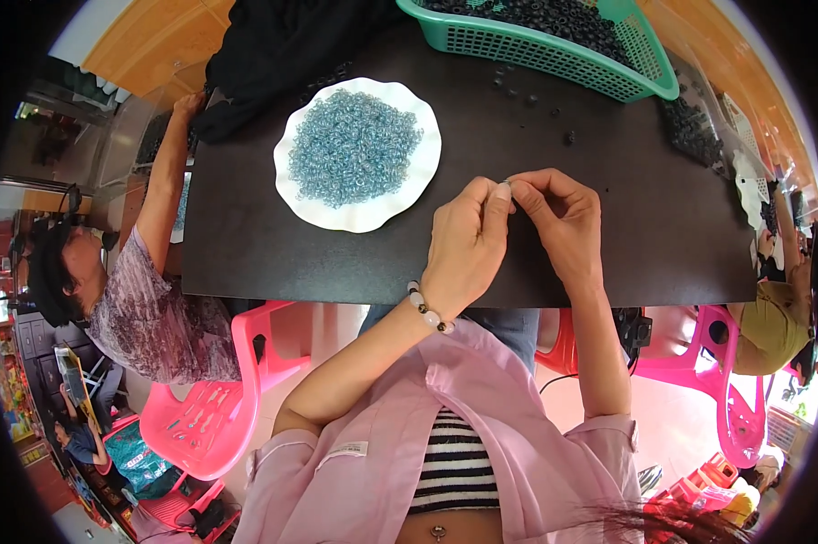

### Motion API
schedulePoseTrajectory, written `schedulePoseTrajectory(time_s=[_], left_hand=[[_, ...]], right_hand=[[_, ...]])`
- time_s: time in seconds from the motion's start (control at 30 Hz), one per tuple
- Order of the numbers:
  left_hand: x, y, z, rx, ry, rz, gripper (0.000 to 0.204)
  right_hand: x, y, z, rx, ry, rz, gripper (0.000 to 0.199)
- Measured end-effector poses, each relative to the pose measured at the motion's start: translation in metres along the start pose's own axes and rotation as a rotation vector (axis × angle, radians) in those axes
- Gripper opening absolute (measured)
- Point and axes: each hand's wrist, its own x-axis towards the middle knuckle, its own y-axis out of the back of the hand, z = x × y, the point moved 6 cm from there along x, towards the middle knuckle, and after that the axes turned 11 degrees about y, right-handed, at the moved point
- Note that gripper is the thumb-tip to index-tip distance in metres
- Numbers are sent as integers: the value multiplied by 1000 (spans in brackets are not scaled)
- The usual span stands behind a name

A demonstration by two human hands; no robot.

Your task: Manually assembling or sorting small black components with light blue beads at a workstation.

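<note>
Fingers (497,214), both hands (466,243) (567,227), pinched on tiny piece (507,182).

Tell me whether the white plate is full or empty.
Full: small bluish rings cover most of the plate, leaving its wavy rim bare.

At eleven o'clock we see translucent grey-blue rings (350,145) and a plain white plate (372,218); toward one o'clock, black rings (599,27) and a sea-green basket (536,58). The desk (653,236) is dark brown. At six o'clock we have a pink shirt (336,480) and a top (450,462) striped horizontally in black and white. The beaded bracelet (430,318) mixes white with black. At nine o'clock we notice a mottled purple-grey T-shirt (150,317).
</note>
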Motion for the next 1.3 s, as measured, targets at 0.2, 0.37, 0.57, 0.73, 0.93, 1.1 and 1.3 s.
schedulePoseTrajectory(time_s=[0.2, 0.37, 0.57, 0.73, 0.93, 1.1, 1.3], left_hand=[[3, -1, -1, 1, 31, 3, 31], [12, -10, -26, -310, 186, -111, 28], [13, -11, -27, -444, 313, -198, 27], [22, -1, -20, 9, 204, -134, 33], [26, -3, -19, 151, 233, -177, 37], [26, -4, -33, -107, 377, -253, 29], [23, -4, -28, -65, 239, -135, 24]], right_hand=[[0, 3, 2, 2, -27, 14, 14], [1, 5, 0, 139, -28, -27, 14], [3, 1, 1, 144, -5, -27, 14], [12, 4, -1, -298, 125, 16, 12], [26, 8, -4, -627, 288, -13, 12], [30, 8, -8, -581, 277, -40, 12], [28, 6, -2, -258, 69, -68, 12]])
